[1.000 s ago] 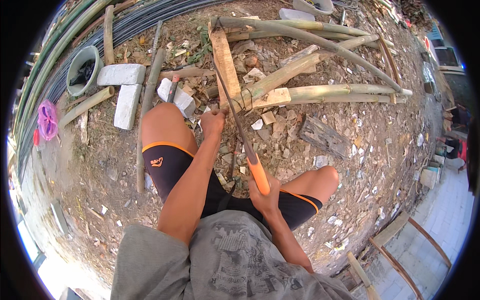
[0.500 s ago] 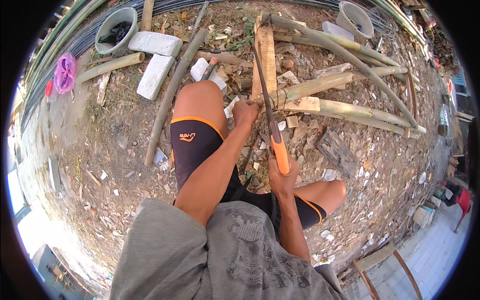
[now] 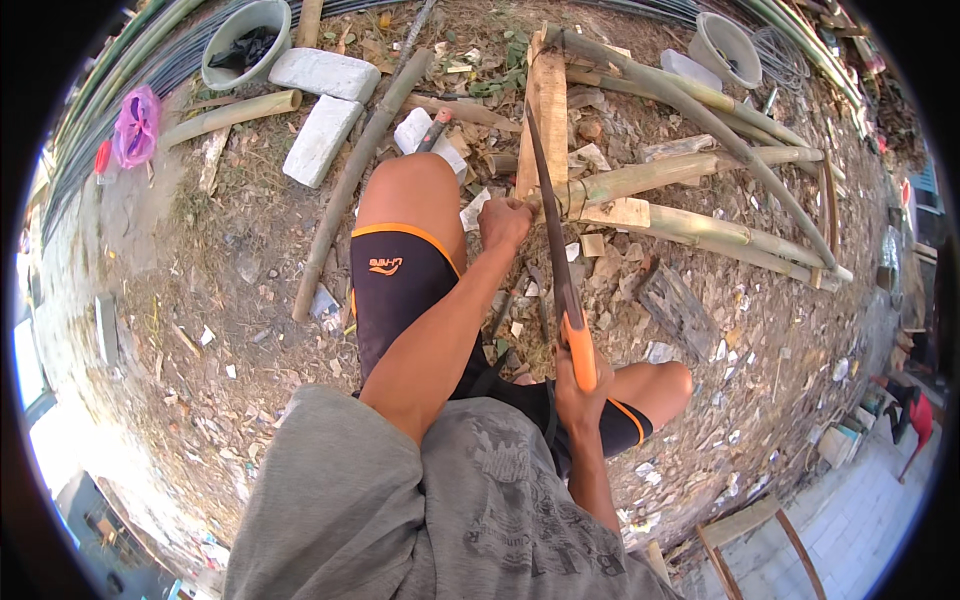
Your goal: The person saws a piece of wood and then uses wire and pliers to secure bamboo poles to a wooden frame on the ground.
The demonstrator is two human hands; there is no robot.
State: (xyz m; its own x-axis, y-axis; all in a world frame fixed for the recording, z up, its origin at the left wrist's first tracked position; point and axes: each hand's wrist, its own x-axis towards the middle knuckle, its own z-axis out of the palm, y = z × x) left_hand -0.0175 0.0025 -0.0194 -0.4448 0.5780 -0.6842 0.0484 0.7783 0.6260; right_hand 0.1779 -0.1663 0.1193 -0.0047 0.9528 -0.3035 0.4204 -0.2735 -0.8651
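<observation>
My right hand (image 3: 582, 400) is closed around the orange grip of a handsaw (image 3: 578, 350). The dark saw blade points away from me and crosses a bamboo pole (image 3: 660, 177) near its left end. Just left of the blade, my left hand (image 3: 506, 222) has its fingers wrapped round that pole end. Dark binding is wound on the pole right of the blade, where it meets an upright wooden board (image 3: 545, 120). A second pole with a pale, flat-cut end (image 3: 622, 212) lies just below it.
A slanting pole (image 3: 720, 130) joins the bamboo frame on the right. Left of my bent knee lie a long pole (image 3: 360, 190), two white blocks (image 3: 322, 140) and a tool with a red-tipped handle (image 3: 434, 130). Farther off stand two buckets (image 3: 283, 45). Wood scraps litter the ground.
The handsaw and my right hand have moved back toward my body. My left hand stays on the pole end. The whole view has shifted slightly.
</observation>
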